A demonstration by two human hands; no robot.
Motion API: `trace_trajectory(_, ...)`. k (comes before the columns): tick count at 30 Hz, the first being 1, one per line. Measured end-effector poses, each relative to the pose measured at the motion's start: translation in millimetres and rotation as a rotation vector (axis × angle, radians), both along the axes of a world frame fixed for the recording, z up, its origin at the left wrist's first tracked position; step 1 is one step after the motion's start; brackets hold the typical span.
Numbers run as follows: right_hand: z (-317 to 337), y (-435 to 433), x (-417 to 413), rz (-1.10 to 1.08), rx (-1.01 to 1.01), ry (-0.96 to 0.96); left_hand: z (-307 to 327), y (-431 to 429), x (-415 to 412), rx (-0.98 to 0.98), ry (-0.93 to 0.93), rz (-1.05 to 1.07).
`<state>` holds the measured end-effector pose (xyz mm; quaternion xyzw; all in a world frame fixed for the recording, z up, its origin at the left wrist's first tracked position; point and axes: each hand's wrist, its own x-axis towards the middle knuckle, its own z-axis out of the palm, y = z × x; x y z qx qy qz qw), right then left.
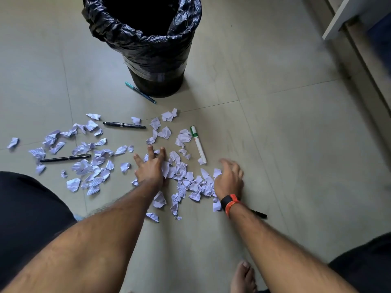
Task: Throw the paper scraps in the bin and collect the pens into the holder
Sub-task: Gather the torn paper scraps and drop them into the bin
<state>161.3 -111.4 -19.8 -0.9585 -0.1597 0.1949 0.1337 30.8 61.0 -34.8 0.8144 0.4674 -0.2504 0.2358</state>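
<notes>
Both hands, left and right, lay spread, fingers released, raking scraps together, probably for the bin at 12 o'clock.

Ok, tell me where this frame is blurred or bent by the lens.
Head view: the right hand is motion-smeared, while the left hand and the paper scraps stay fairly crisp; the wide angle tilts the bin and softens the upper right corner; the light is soft and even, with only faint shadows.
</notes>
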Motion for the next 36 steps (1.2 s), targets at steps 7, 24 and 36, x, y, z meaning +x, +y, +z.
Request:
trace_trajectory(7, -4, -13, -13, -0.316, -0.062, 0.164, -3, -1, -3, 0.02, -0.023, 0.011)
trace_trajectory(24, -4, 15, -58, -0.181, 0.07, 0.336, 8, -4, -10, -0.009, -0.075, 0.013)
trace_trajectory(36, 10, -2, -87, -0.427, 0.041, 0.179, 9, -24, -58, 0.089, -0.242, -0.147)
